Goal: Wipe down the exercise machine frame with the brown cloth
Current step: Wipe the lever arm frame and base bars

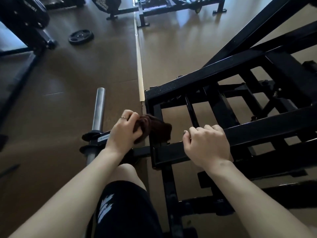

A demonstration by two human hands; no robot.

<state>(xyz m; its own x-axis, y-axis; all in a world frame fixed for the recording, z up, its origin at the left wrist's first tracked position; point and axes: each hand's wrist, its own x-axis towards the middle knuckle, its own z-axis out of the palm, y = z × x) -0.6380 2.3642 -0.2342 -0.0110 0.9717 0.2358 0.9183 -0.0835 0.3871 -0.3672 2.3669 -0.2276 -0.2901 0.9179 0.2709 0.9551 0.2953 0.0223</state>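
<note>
The black steel frame (231, 78) of the exercise machine fills the right half of the head view, its bars crossing at angles. My left hand (124, 130) grips the bunched brown cloth (154, 128) and holds it against the frame's left upright near a corner. My right hand (204, 143) is curled over a horizontal black bar of the frame, a little to the right of the cloth. My bare knee and black shorts show below, between my forearms.
A silver weight peg (99, 109) sticks out to the left of the frame. A black weight plate (81, 36) lies on the brown floor at the far left. More black gym machines (171, 7) stand along the top. A pale floor strip (139, 62) runs up the middle.
</note>
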